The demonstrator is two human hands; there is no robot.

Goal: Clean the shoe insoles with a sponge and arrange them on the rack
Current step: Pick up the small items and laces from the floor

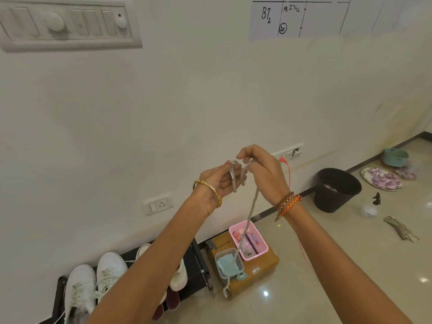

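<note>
While I've got both arms raised in front of me, I'm not on the insoles yet, I'd say: this looks like a side step, winding up a grey shoelace point(247, 213). My left hand point(219, 183) lies half open, thumb pinning one end against the fingers; my right hand point(264, 169) pinches the loop at the top, fingers curled, the rest dangling down. Next, I reckon, put the lace away and reach for the sponge, which may be the teal pad in that clear tub point(229, 265). The rack point(198, 260) stands by the wall, white shoes point(93, 284) on it; insoles I can't make out.
</note>
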